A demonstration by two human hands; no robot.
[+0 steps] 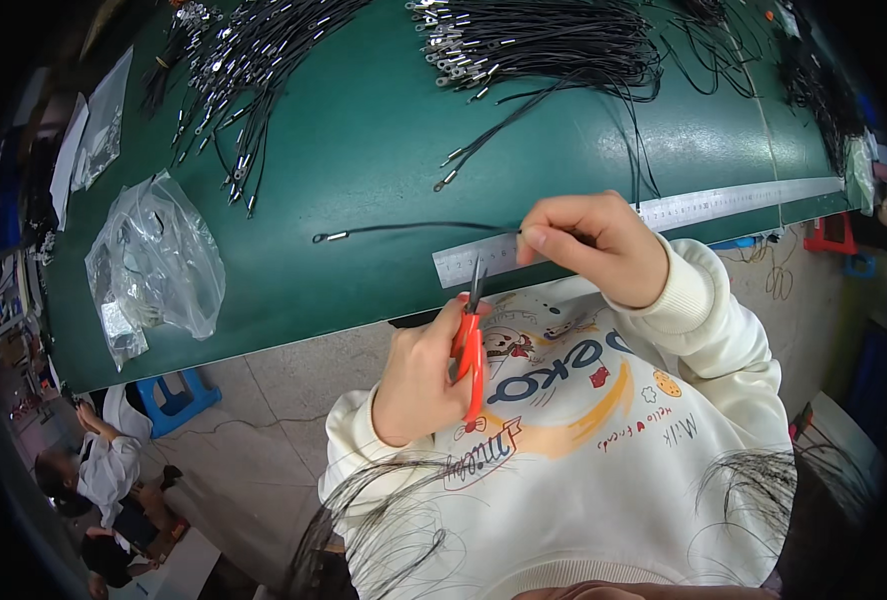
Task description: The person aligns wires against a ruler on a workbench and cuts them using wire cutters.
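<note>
My left hand is wrapped round the red handles of a pair of scissors. Their dark blades point up toward the table's near edge, the tips slightly apart. Between the thumb and fingertips of my right hand is pinched a thin black cable. It stretches out leftward above the table, ending in a metal ring terminal. Under the right hand and the cable's end lies a long steel ruler along the near edge. The scissor tips are below the cable, apart from it.
Black cables with ring terminals lie in a bundle at the far left and another at the far middle, on the green table. A clear plastic bag is at the left. Past the table's edge stand a blue stool and seated people.
</note>
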